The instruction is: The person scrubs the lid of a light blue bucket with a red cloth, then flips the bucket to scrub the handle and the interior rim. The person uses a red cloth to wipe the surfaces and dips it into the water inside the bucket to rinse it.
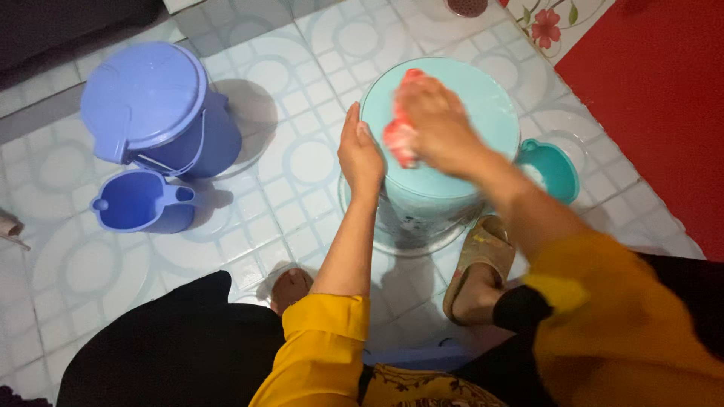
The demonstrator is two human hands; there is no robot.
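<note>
Head view looks steeply down at a patterned tile floor (302, 162), where a teal bucket (452, 162) stands upturned, its flat base facing the camera. Its lower wall is largely hidden behind the base and the right forearm, and dark markings on the side facing the person are too shadowed to read. The right hand (441, 124) is motion-blurred; it lies palm-down on the base, fingers closed over a red scrubbing pad (400, 139), only the edges of which show beyond the hand, so its exact shape cannot be made out. The left hand (360, 154) stands on edge against the bucket's left rim, fingers straight and together, pressed to the side without curling around anything; it holds nothing. Both forearms are bare, with yellow sleeves pushed up near the elbows. A small teal dipper (554, 169) sits just beside the bucket on its right, partly covered by the bucket and the right arm. A foot in a tan sandal (483, 264) rests just below the bucket; the toes of the other foot (290, 289) are barely visible against dark clothing. Well apart at left stand a lidded blue bucket (154, 109) and, touching it in front, a blue jug (143, 202). A red mat (656, 98) is cut off at the right edge.
</note>
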